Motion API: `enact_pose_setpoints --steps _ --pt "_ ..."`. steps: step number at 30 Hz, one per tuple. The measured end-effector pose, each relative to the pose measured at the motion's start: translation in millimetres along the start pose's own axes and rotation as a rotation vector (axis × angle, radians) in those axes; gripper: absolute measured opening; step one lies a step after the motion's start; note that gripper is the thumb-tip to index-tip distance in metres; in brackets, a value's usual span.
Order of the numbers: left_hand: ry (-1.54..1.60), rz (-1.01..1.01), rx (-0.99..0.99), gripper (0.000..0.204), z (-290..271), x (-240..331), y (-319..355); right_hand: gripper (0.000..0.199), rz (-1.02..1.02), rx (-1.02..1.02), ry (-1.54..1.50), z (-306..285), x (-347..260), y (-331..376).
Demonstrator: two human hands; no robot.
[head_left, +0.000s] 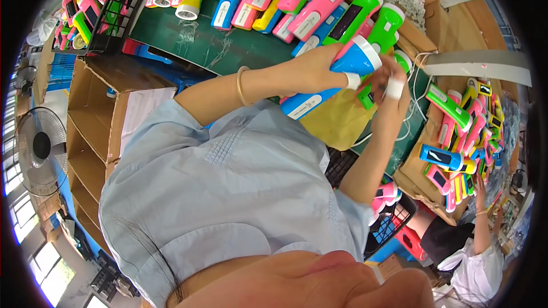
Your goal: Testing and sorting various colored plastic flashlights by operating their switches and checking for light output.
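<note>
1. One blue-and-pink plastic flashlight with a flared head and a white rim (357, 60) is held aslant in front of the chest, head toward the upper right, above a crumpled yellowish cloth (334, 121).
2. Left hand (319, 71): clasped firmly around the barrel just below the head. Keeping that hold snug should stop the smooth casing from rolling.
3. Right hand (394, 77): fingers bent beside the white rim; whether they touch it or grasp anything, I cannot tell. Light, even fingertip contact would probably suit that end best, without tipping the head.
4. White wraps cover the left thumb and a right finger; bare fingertips likely feel the edges better.
5. Surface: a dark green tabletop (165, 37), scuffed, bearing a crowded row of pink, green, yellow and blue flashlights (274, 0) beyond the hands, so elbow room looks tight there.
6. Room: a black plastic crate (127, 3) and a grey round fan (41, 145) at left; at right, a brown cardboard carton (412, 179) heaped with flashlights, and a co-worker in white (478, 268).
</note>
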State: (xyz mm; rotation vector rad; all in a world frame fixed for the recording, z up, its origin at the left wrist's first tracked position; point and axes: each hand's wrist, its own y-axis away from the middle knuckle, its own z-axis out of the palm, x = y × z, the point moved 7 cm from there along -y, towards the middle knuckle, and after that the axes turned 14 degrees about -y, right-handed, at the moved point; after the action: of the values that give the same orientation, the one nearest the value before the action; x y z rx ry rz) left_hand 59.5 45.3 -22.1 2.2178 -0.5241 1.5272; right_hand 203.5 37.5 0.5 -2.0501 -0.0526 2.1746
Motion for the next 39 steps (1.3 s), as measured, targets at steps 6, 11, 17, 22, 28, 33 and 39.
enact_pose_setpoints --steps 6,11,17,22,28,33,39 --pt "-0.213 0.008 0.020 0.057 7 9 16 0.020 -0.062 -0.359 0.211 40 -8 -33" --pt "-0.160 -0.027 0.011 0.056 7 2 28 0.018 -0.039 -0.551 -0.086 58 2 -23" --pt "0.230 -0.231 -0.274 0.051 21 -6 29 0.021 -0.031 -0.584 -0.001 61 2 -31" --pt "-0.264 0.000 0.092 0.041 7 -15 17 0.022 0.036 -0.513 0.304 57 12 -34" --pt "0.680 -0.274 -0.023 0.025 -11 -17 0 0.021 -0.115 -0.040 0.319 13 -19 -17" --pt "0.846 -0.209 -0.045 0.027 -10 -3 -3 0.019 0.017 -0.016 0.167 2 24 32" --pt "0.803 -0.264 0.059 0.023 -11 -22 -16 0.023 0.177 0.080 -0.190 3 32 49"
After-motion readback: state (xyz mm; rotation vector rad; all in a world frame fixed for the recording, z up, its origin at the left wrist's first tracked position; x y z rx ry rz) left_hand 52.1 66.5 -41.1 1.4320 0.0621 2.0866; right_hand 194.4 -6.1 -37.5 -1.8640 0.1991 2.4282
